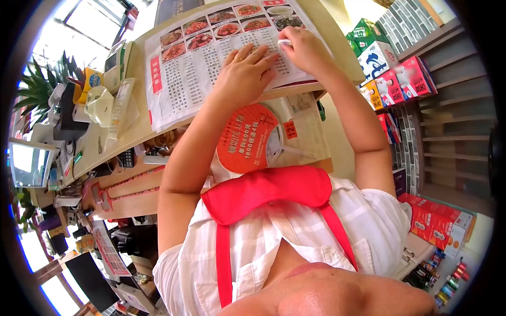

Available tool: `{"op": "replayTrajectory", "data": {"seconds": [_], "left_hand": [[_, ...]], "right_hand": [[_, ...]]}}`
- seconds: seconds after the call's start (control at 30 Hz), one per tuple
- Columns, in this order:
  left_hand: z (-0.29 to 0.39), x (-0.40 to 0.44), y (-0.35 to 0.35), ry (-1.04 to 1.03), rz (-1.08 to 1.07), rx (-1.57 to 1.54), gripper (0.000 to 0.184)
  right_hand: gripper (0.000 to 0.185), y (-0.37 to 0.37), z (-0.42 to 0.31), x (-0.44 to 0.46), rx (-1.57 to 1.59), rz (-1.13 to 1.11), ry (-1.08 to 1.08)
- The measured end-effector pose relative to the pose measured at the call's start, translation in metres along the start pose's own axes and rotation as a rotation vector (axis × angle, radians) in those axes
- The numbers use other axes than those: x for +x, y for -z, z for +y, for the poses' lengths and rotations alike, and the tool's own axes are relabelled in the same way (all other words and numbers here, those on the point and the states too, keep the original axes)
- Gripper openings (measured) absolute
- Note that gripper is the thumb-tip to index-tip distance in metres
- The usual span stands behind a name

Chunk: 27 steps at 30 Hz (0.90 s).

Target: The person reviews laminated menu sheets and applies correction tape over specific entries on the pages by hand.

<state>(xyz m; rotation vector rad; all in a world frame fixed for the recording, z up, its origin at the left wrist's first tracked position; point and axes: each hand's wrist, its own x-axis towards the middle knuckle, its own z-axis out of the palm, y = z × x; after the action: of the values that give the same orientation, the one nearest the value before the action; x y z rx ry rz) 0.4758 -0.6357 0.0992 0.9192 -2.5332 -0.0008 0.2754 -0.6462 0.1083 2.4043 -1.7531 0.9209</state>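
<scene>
A large printed menu sheet (184,89) with food photos along its far edge lies on the counter. My left hand (245,73) rests flat on it, fingers spread and a ring on one finger. Beside it, my right hand (305,50) is closed over the sheet's right part, near the photos. A small white thing (284,42) pokes out from its fingers; its kind cannot be made out. Below the counter edge, in front of my red apron (269,192), is a round orange-red printed fan or sign (247,138).
On the counter's left stand a yellow box (93,84), a white plastic bag (99,105) and a green plant (47,87). A monitor (30,164) sits farther left. Stacked drink cartons (392,87) line the right, beside wooden slats (456,121).
</scene>
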Motion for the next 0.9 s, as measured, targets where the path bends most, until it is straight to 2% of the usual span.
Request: {"op": "replayTrajectory", "data": {"seconds": [0.1,0.23,0.3,0.37,0.47,0.6,0.67,0.7,0.77,0.9], "left_hand": [[-0.001,0.0,-0.003,-0.003,0.023,0.034,0.036],[-0.001,-0.002,-0.006,-0.031,0.108,-0.001,0.035],[-0.003,-0.001,-0.007,-0.04,0.127,0.0,0.034],[-0.003,-0.002,-0.003,-0.035,0.071,0.02,0.034],[-0.002,-0.002,-0.001,-0.023,0.042,0.018,0.034],[-0.002,-0.002,0.0,-0.022,0.018,0.031,0.035],[-0.005,-0.001,-0.005,-0.034,0.081,0.033,0.034],[-0.004,-0.002,-0.006,-0.042,0.106,0.031,0.033],[-0.001,-0.004,-0.003,-0.022,0.025,0.034,0.034],[-0.002,-0.002,0.0,-0.003,0.016,0.02,0.034]], "right_hand": [[0.013,-0.003,-0.012,-0.001,0.003,-0.039,0.004],[0.013,-0.006,0.001,0.008,-0.143,0.074,0.01],[0.013,-0.004,-0.003,0.008,-0.114,0.001,-0.004],[0.013,0.001,-0.016,0.007,-0.015,-0.06,0.024],[0.013,-0.008,0.0,0.011,-0.128,-0.002,-0.076],[0.015,-0.003,-0.005,0.013,-0.086,-0.103,-0.111],[0.016,0.007,-0.016,0.01,-0.032,-0.152,-0.08],[0.017,0.006,-0.012,0.01,-0.077,-0.112,-0.066],[0.017,0.003,0.001,0.015,-0.168,-0.027,-0.036],[0.018,-0.003,-0.006,0.009,-0.087,-0.061,-0.045]]}}
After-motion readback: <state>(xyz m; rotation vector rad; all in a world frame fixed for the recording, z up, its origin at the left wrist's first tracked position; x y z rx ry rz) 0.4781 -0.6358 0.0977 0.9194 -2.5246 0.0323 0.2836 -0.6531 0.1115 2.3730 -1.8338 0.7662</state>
